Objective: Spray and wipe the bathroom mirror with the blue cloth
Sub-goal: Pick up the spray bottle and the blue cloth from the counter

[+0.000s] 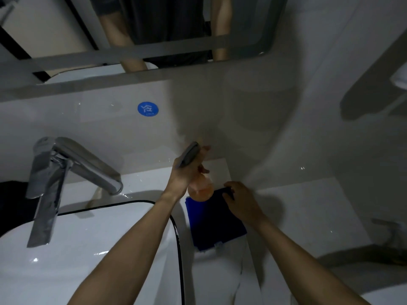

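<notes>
Right of the sink [88,249], left hand [185,172] is gripping the orange spray bottle [200,190], right hand [242,201] is pressing spread fingers on the blue cloth [211,221]; blue sticker [148,109] writing unreadable.

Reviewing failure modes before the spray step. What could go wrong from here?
1. The left hand holds the orange spray bottle above the sink basin edge; a slip could drop it in.
2. The blue cloth overhangs the counter front edge; the right hand could knock it off while grabbing.
3. The scene is dim and the bottle looks blurred, so the aim at the mirror may be off.
</notes>
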Tool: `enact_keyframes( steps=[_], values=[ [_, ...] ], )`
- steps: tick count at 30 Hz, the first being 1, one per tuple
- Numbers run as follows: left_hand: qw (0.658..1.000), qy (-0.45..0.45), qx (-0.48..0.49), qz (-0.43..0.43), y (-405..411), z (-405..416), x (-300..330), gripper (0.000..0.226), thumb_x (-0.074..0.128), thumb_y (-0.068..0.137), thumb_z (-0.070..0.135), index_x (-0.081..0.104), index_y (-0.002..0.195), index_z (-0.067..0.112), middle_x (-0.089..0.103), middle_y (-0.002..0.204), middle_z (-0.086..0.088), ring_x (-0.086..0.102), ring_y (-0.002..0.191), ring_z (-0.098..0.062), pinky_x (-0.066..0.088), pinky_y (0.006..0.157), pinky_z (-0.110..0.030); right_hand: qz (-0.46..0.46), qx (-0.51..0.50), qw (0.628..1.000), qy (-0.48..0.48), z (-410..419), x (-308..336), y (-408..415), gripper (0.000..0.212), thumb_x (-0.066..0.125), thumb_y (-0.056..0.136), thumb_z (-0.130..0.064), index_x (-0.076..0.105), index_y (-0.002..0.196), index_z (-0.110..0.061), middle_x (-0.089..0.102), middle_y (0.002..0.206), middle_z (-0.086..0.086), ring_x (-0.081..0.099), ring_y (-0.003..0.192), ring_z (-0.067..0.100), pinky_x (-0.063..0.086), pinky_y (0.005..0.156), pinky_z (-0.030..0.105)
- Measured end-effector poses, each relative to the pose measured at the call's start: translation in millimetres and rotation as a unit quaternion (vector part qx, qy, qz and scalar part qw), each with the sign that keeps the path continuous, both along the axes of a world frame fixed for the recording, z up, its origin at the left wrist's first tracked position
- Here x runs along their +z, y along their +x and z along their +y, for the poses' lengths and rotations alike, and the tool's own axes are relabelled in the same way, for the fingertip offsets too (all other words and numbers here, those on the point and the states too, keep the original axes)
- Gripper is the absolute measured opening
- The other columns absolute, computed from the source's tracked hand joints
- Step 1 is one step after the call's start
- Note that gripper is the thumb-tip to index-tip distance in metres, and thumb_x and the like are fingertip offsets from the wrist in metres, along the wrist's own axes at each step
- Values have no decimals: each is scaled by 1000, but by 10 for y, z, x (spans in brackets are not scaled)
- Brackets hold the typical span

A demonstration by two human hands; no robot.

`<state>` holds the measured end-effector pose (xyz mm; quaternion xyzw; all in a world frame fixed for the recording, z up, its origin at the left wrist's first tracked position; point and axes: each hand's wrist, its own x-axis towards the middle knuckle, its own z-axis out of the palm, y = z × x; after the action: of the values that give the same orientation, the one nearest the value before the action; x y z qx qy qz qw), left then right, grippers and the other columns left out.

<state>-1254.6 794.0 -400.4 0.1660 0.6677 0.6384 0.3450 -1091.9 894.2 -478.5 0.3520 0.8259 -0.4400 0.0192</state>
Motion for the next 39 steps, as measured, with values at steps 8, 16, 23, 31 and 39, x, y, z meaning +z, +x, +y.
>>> enact_keyframes(
  steps=[8,16,23,31,39],
  values=[
    [979,187,32,-75,-51,-278,676,26,55,93,17,56,116,3,66,118,-9,62,98,-30,58,66,-45,-8,-18,1000,-9,-27,124,29,37,51,99,-23,52,134,-13,50,138,5,51,121,18,35,95,19],
    [966,246,17,-73,-165,-505,874,33,38,99,14,70,109,13,73,108,-8,66,109,-25,54,95,-44,-46,92,993,55,32,60,-83,41,45,102,-24,46,141,-10,42,147,7,39,133,25,31,109,30],
    [956,285,2,-68,-201,-628,925,37,40,97,20,67,122,20,71,118,-3,59,124,-24,44,108,-38,-101,288,933,190,-17,-136,-388,40,40,103,-24,46,140,-12,44,145,9,42,129,31,36,106,41],
    [966,253,-1,-57,-291,-686,958,37,44,96,25,59,129,19,68,124,-1,54,129,-25,38,113,-41,-187,349,879,267,-98,-94,-544,46,47,99,-40,46,136,-12,41,140,15,37,128,33,35,101,47],
    [963,267,-12,-29,-159,-825,1177,31,58,93,33,65,121,20,65,126,-5,54,129,-27,41,109,-41,-125,347,898,238,-142,155,-467,28,51,97,-37,58,113,-15,63,115,6,56,103,24,35,90,37]
  ],
)
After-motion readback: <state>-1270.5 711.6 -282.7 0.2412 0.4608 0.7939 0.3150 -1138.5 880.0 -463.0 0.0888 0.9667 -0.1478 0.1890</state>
